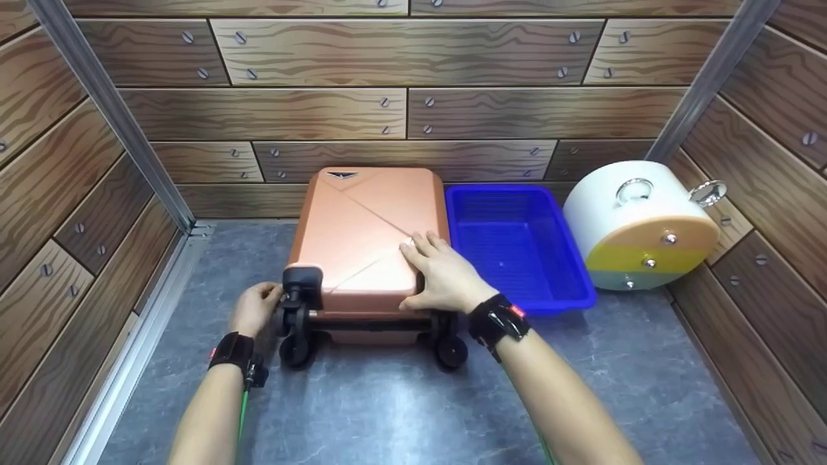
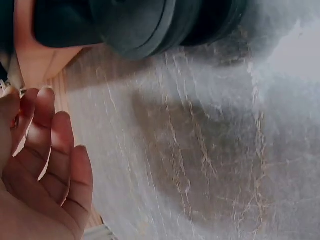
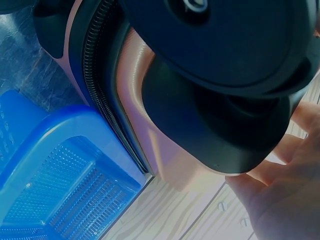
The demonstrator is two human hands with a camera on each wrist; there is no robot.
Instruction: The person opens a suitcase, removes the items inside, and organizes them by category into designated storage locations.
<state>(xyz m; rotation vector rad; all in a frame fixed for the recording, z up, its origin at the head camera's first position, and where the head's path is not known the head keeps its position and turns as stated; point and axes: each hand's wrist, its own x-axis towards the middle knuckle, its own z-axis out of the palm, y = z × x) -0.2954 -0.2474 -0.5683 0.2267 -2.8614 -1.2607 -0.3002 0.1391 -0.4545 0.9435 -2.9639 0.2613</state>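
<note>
Orange suitcase [image 1: 362, 232] laid flat on grey worktop [image 1: 400, 407], right hand [image 1: 439, 274] pressed flat on shell, grip released, left hand [image 1: 255, 309] curled at wheel bracket [image 1: 300, 284], left grip's hold not discernible, blue basket [image 1: 517, 242] placed beside.

1. You have a grey marbled floor [image 1: 400, 407] filling the lower frame.
2. On it, at centre, lies your rose-gold suitcase [image 1: 362, 232], flat.
3. Just right of that sits a blue plastic basket [image 1: 517, 242].
4. At the right edge rests a white drum-shaped box [image 1: 636, 223].
</note>
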